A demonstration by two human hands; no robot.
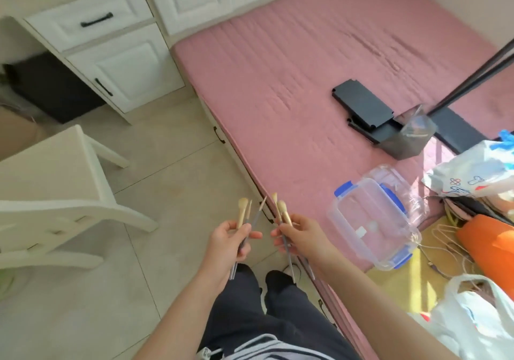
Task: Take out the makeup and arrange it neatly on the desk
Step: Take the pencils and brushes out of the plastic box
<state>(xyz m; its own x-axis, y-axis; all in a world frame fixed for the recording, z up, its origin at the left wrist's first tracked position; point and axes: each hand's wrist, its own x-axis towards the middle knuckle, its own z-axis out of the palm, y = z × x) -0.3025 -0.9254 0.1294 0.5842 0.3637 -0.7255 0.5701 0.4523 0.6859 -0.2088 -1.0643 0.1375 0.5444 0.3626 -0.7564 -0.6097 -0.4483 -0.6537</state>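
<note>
My left hand (232, 241) grips a small bunch of makeup brushes (242, 212) with pale bristle heads up and grey handles pointing down. My right hand (299, 235) grips another bunch of makeup brushes (282, 209) the same way. Both hands hover over the tiled floor beside the bed edge, a short gap between them. A clear plastic box (370, 222) with blue clips lies open and tilted on the pink mattress to the right of my right hand. The white desk (91, 20) with a drawer stands at the upper left.
A white chair (55, 190) stands left of my hands. The pink mattress (306, 67) carries black flat parts (363, 106), a dark bin (409, 139) and black poles. Plastic bags (472, 323), cables and an orange item crowd the right side. My legs are below.
</note>
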